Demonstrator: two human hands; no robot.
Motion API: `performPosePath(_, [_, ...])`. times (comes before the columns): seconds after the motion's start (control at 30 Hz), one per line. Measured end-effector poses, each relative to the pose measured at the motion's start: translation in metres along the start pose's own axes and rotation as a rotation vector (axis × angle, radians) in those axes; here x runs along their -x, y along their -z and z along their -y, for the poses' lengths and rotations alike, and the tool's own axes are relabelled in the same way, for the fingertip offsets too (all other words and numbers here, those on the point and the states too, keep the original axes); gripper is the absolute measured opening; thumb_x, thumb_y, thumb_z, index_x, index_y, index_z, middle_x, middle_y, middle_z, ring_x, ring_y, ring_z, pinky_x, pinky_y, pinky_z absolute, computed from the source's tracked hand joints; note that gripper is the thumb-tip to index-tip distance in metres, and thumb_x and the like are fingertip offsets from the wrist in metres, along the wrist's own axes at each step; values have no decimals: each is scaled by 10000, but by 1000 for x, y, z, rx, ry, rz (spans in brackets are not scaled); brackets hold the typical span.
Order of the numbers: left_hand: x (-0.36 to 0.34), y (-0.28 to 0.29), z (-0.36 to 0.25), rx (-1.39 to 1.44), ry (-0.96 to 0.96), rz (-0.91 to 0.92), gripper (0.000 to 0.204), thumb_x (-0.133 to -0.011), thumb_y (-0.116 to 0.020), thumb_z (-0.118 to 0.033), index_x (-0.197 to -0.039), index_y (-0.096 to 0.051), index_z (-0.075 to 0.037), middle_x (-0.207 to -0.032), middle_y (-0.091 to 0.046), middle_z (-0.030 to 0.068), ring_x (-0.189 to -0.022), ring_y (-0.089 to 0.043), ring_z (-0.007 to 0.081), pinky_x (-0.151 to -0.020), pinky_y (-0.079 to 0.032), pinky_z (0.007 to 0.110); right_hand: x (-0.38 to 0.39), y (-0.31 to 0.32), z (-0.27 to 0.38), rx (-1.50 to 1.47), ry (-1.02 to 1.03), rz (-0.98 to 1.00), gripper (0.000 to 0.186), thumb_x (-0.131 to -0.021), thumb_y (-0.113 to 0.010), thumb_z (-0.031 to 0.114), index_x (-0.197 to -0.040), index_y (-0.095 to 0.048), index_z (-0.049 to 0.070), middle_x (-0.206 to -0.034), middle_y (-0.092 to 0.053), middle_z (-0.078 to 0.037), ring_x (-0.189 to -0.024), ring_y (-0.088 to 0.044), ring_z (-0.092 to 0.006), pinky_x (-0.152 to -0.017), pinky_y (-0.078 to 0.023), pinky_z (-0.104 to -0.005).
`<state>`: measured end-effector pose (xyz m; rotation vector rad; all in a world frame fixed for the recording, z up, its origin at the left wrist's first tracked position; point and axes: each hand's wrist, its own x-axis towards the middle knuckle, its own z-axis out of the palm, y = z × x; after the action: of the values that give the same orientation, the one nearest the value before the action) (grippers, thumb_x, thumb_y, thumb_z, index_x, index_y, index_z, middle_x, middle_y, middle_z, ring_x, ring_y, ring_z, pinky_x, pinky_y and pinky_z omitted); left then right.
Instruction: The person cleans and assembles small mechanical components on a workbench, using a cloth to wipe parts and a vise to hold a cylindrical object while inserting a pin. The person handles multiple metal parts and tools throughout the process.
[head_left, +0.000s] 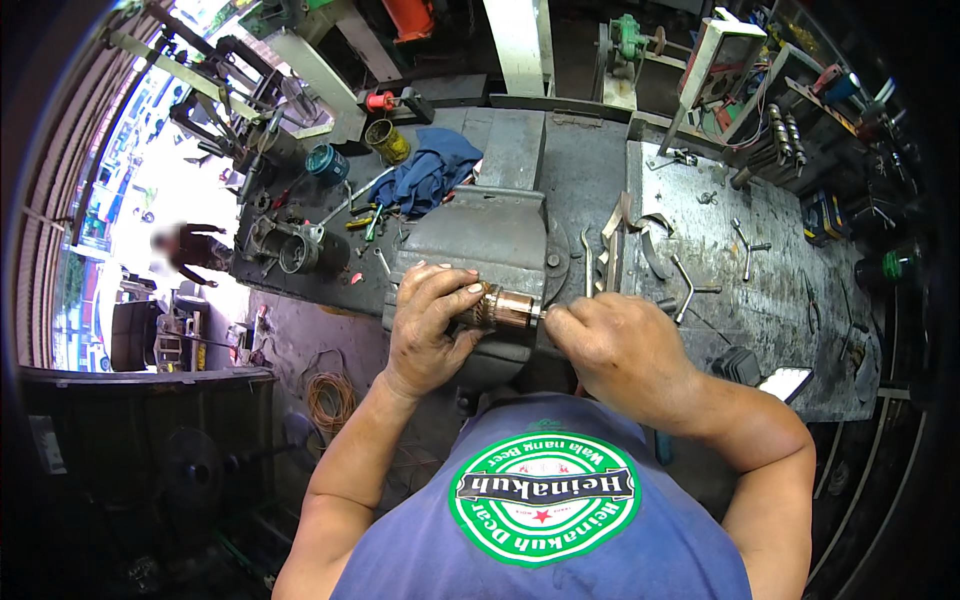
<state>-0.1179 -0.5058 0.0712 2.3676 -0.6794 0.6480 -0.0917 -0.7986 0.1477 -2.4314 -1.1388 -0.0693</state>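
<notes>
My left hand (428, 330) is closed around the wound body of a motor armature (513, 309), its copper commutator pointing right. The armature lies level just over the front of a big grey bench vise (480, 242). At the commutator end, a short piece of shaft runs up to my right hand (615, 345). That hand is curled into a fist, thumb side toward the shaft, and whatever lies inside its fingers is hidden. Behind the vise jaws rests a crumpled dark blue cloth (428, 170).
Left on the bench stand a yellow can (388, 142), a teal can (326, 163) and several hand tools. A worn metal-topped table (745, 290) at right carries a T-handle wrench (746, 247), a bent bar (684, 287) and a lit screen (785, 383). Another person (190, 250) is outside, far left.
</notes>
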Motion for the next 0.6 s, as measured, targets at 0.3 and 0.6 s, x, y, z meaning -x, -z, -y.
performPosePath(0.3, [-4,2,-5,-7,12,8,649,-712,-994,-109,-1305,-729,-99,-1405,-748,134,-1374,-646,394,-1249,-436,576,5,9,3,31,-41,-3,105,-888,-717,47,-968,-650,59,-861,-684,-119,-823,-734,-344,-724,-601,-488])
performPosePath(0.6, [-30,32,-14,-44,99,286,760,-747,-986,-184,-1440,-702,-51,-1415,-708,156,-1362,-632,406,-1204,-462,531,4,3,0,22,-35,-68,119,-913,-741,124,-992,-683,57,-859,-726,-128,-806,-764,-326,-710,-623,-484])
